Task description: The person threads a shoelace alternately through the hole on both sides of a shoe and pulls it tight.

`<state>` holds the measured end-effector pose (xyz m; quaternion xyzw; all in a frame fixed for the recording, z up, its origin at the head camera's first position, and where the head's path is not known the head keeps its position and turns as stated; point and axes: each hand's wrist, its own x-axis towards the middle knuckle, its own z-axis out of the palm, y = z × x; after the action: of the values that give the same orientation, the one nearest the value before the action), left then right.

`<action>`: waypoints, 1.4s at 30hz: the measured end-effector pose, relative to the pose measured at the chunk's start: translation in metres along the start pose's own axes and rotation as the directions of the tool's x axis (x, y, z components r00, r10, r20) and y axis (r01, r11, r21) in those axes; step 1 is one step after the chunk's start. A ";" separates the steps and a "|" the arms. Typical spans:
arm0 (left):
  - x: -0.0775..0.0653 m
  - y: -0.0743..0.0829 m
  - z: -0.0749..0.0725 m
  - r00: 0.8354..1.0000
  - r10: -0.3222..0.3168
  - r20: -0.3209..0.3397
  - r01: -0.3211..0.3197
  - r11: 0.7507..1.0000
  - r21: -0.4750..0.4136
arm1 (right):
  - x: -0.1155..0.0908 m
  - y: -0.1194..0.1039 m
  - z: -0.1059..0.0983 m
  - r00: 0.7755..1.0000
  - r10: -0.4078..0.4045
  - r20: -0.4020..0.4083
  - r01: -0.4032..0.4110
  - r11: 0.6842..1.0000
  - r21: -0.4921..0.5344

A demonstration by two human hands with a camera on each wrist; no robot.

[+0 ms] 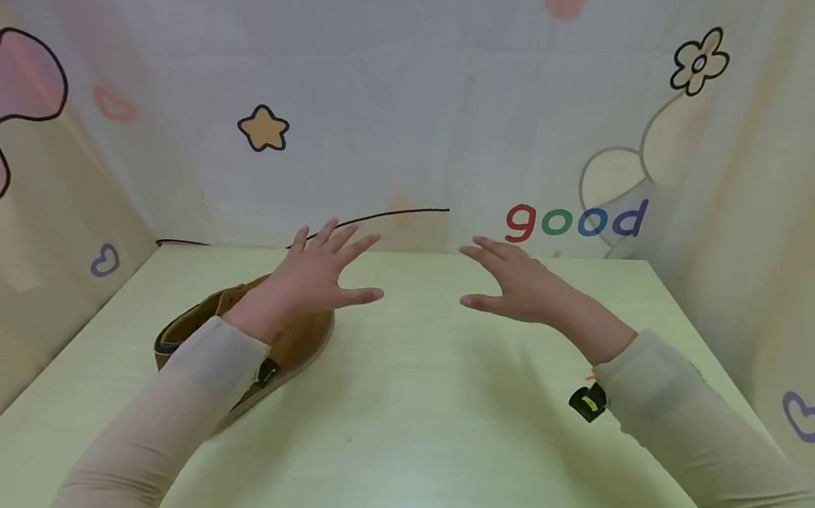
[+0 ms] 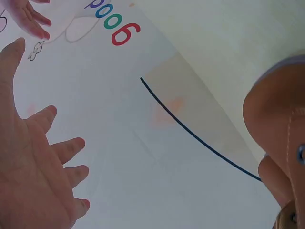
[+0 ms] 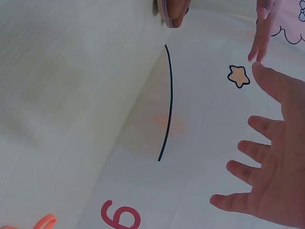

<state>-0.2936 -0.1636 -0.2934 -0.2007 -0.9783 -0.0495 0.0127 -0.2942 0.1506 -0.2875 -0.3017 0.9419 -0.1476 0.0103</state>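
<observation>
A brown shoe [image 1: 303,334] with a pale sole lies on the left of the table, partly hidden beneath the left forearm. Its rounded toe and a metal eyelet show in the left wrist view, where the shoe [image 2: 271,105] fills the right edge. Above the shoe hovers the left hand [image 1: 315,273], fingers spread, holding nothing. Facing it across a gap is the right hand [image 1: 521,284], its fingers extended and thumb apart, also holding nothing. An orange loop [image 3: 45,222] peeks in at the right wrist view's lower left corner; what it belongs to is hidden.
The pale table [image 1: 392,453] meets a printed curtain [image 1: 424,105] at its back and sides. Small black pieces [image 1: 589,402] sit under both sleeves at the wrists. The word "good" [image 1: 577,220] is printed on the curtain behind the right hand.
</observation>
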 end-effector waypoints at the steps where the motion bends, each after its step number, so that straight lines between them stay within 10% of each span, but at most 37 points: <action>1: -0.002 -0.002 -0.001 1.000 -0.005 -0.002 0.005 1.000 0.000 | 0.001 -0.002 0.001 1.000 -0.007 -0.009 0.007 1.000 0.003; 22: -0.071 -0.044 -0.014 0.995 -0.085 -0.061 0.080 0.994 -0.073 | 0.013 -0.040 0.029 0.985 -0.104 -0.138 0.117 0.988 0.096; 42: -0.128 -0.069 0.028 0.963 -0.267 -0.028 0.254 0.942 -0.221 | 0.024 -0.072 0.071 0.970 -0.221 -0.105 0.230 0.970 0.076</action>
<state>-0.2028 -0.2737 -0.3334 -0.0682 -0.9843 -0.1622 0.0124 -0.2656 0.0618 -0.3336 -0.3987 0.8935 -0.2032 -0.0383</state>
